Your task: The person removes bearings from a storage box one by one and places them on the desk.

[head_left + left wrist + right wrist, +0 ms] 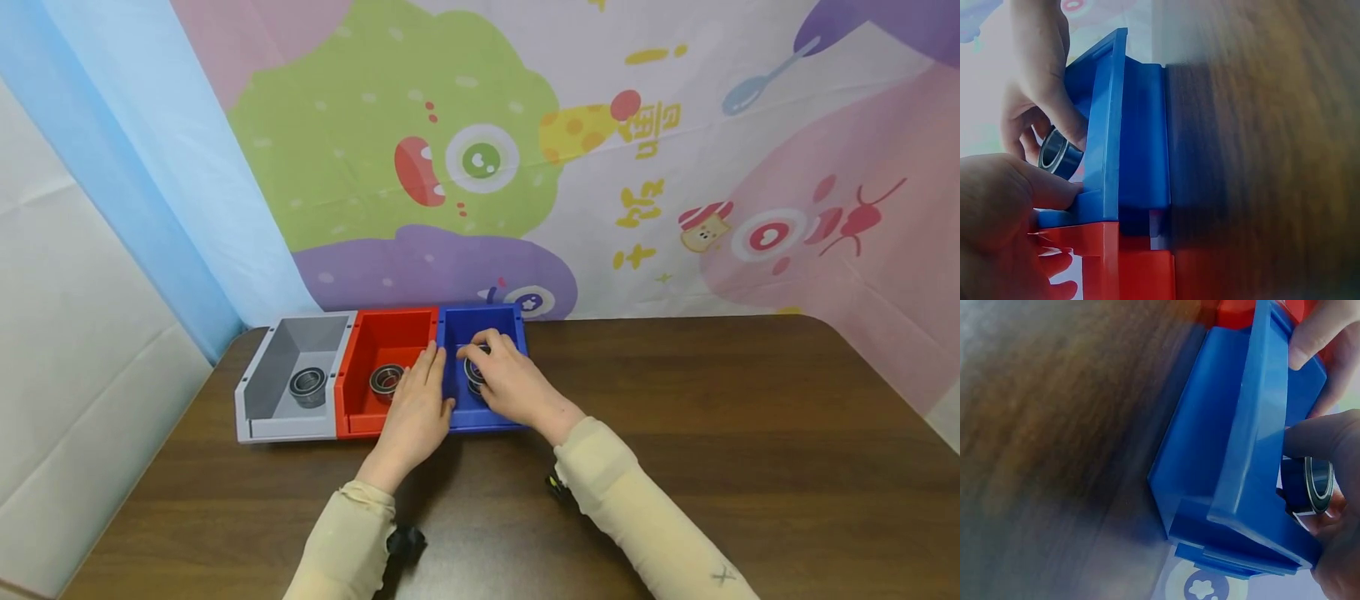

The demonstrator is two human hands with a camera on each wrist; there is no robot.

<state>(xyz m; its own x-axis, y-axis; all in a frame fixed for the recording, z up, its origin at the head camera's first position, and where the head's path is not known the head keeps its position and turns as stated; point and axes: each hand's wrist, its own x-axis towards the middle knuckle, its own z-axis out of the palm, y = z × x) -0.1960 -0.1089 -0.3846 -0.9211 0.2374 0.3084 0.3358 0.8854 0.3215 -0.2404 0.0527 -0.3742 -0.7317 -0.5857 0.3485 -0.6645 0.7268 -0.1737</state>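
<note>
In the head view my right hand (517,385) reaches into the blue bin (487,417), its thumb and fingers around a metal ball bearing (472,372). The bearing (1060,153) is tilted in the left wrist view, just behind the bin's front lip. My left hand (416,408) lies with straight fingers along the wall between the red bin (363,427) and the blue one. Its thumb (1054,187) touches the blue side near the front. Part of the bearing is hidden by the right hand.
A grey bin (288,429) stands at the left end of the joined row, with bearings (307,386) inside. Another bearing (386,381) lies in the red bin, partly behind the left hand. The wooden table (712,442) meets a printed cloth backdrop (637,275) behind the bins.
</note>
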